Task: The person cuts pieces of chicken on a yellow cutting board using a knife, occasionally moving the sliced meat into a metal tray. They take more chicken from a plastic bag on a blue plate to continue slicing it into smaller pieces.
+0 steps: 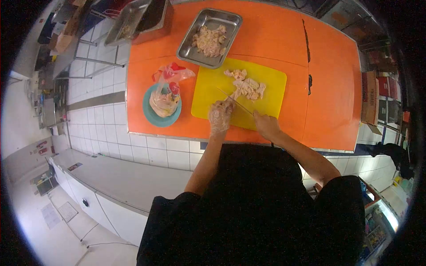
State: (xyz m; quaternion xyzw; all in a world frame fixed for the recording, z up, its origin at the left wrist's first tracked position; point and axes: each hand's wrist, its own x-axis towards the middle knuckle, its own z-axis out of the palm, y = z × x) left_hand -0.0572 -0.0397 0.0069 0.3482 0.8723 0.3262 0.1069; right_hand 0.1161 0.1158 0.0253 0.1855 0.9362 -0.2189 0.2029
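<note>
My right hand is wrapped round the handle of a knife, whose thin blade slants up and left over the yellow cutting board. In a clear plastic glove, my left hand has its fingers curled on a pale piece of raw chicken right beside the blade. The fingertips partly hide that piece. Just beyond the knife lies a heap of cut chicken, with a smaller clump above it near the board's far edge.
A metal tray with cut chicken stands beyond the board. On the left, a teal bowl holds a plastic bag with more meat. A deep metal pan sits at the far left corner of the orange table.
</note>
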